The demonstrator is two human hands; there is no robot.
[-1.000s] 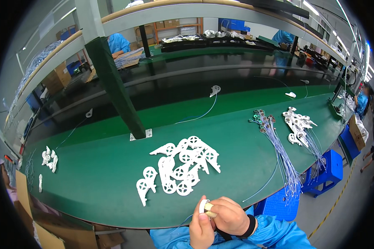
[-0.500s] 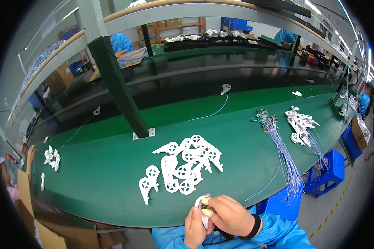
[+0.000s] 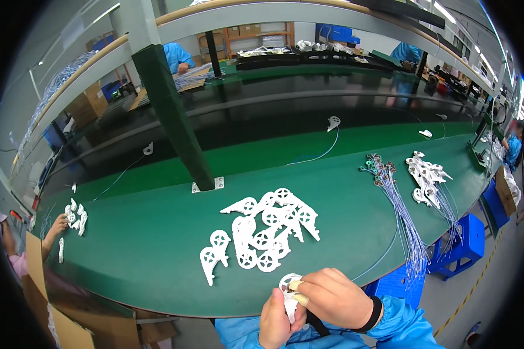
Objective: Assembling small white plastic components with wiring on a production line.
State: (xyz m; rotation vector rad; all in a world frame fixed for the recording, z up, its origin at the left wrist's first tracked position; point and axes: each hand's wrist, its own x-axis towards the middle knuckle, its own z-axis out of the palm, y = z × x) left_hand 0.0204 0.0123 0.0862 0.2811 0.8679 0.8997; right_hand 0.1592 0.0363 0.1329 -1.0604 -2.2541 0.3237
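Observation:
My left hand (image 3: 275, 321) and my right hand (image 3: 330, 298) meet at the near edge of the green table (image 3: 157, 250). Together they grip a flat white plastic part (image 3: 289, 289) with a round wheel-like end, which sticks up between the fingers. Just beyond the hands lies a pile of several similar white plastic parts (image 3: 262, 232), flat on the table. A thin wire runs from near my right hand towards the wire bundle.
A bundle of blue-white wires (image 3: 399, 209) and more white parts (image 3: 426, 177) lie to the right. A dark green post (image 3: 174, 122) stands on the table centre-left. Another person's hand (image 3: 55, 228) touches small white parts (image 3: 75, 215) at far left. Blue stools (image 3: 457, 244) stand below right.
The view has shifted slightly, so the pile and hands sit a little further right and up. Another person's hand has come into view at the far left. My hands still hold the white part.

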